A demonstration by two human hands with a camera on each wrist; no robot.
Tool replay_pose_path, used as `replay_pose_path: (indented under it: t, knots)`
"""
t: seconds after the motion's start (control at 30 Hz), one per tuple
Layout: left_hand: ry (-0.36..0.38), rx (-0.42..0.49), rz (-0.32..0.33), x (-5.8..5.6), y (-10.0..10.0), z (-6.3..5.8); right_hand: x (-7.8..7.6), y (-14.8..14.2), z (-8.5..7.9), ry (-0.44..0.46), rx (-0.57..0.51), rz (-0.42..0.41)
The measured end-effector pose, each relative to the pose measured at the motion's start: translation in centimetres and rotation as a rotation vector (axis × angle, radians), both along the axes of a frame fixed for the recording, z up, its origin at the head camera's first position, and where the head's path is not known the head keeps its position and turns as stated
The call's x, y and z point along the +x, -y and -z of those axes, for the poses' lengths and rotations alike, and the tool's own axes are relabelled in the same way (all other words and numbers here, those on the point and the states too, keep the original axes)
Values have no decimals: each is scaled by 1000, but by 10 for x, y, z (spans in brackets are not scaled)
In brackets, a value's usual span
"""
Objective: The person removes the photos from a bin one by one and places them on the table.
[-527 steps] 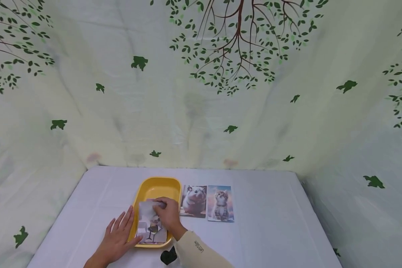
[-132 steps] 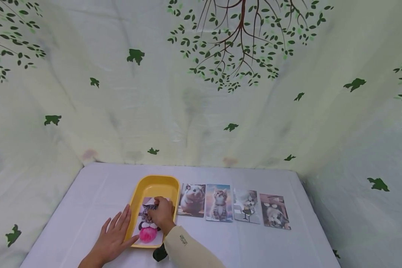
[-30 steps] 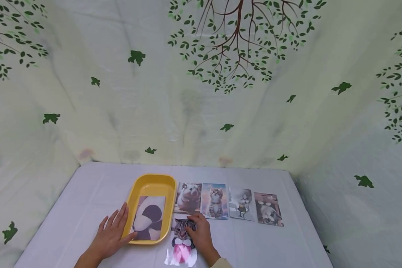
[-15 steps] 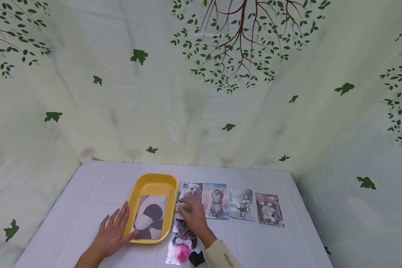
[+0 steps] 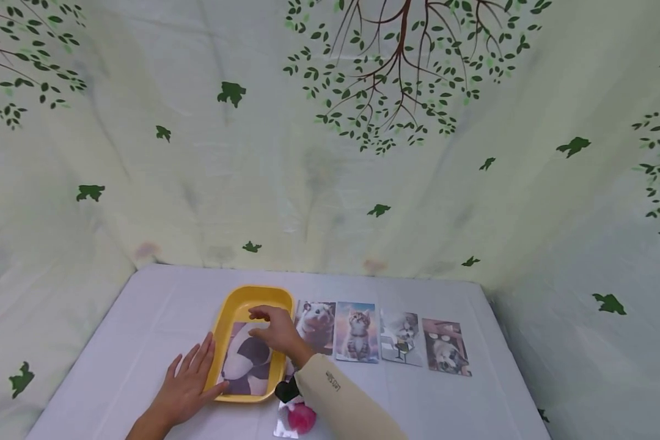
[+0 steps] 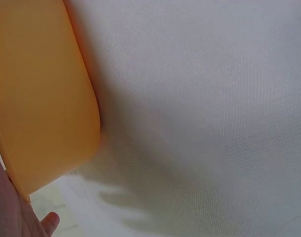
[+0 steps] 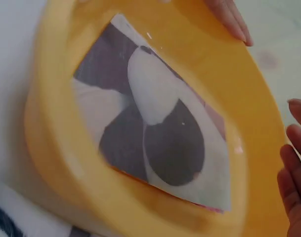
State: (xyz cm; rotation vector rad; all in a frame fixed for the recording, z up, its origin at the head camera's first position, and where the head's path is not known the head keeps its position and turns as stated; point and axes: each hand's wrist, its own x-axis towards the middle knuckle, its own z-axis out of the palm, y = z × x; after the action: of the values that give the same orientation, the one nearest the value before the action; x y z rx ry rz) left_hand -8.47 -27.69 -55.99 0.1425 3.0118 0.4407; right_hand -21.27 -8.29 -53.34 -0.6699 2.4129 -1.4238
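Observation:
A picture card with a panda [image 5: 247, 360] lies in the yellow tray [image 5: 255, 296], filling its near half. My right hand [image 5: 279, 333] hovers over it, thumb and index finger apart with nothing between them. In the right wrist view its fingers [image 7: 294, 173] sit at the right edge, beyond the card's far end. My left hand [image 5: 184, 382] rests against the tray's left rim, fingers spread. A striped-cat card with a pink ball [image 5: 301, 418] lies right of the tray's near corner, partly hidden by the right sleeve.
Right of the tray runs a row of cards: a hamster card [image 5: 316, 324], a kitten card [image 5: 357, 333], a grey animal with a glass card [image 5: 401, 336] and a dog card [image 5: 447, 347]. A black heart-shaped piece [image 5: 287, 390] sits at the right cuff. A printed curtain [image 5: 313, 183] stands behind the table.
Two more cards have joined the row since the first frame. My right hand moved the striped-cat card out of the tray onto the table, released it and came back left over the panda card.

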Motion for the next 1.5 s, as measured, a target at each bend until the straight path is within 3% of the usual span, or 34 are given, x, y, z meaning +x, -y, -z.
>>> replay_pose_path:
  t: [0.17,0.3,0.4,0.53,0.73,1.17,1.33,1.5]
  knots:
    - [5,-3,-8,0,1,1,-2,20,12,99,-75,106]
    - [6,-2,-12,1,1,2,-2,30,24,167,-147,243]
    - [2,-4,-13,1,0,2,-2,34,29,170,-167,342]
    - [13,-5,-15,0,-1,1,-3,37,32,133,-92,401]
    - [13,-18,-16,1,-1,0,-2,38,34,134,19,411]
    - [-11,-35,-17,2,-2,1,1,38,34,102,112,372]
    - [0,-43,-21,1,-3,0,1,37,34,117,93,380]
    - [24,-37,-27,1,-4,-2,2,38,35,133,-69,394]
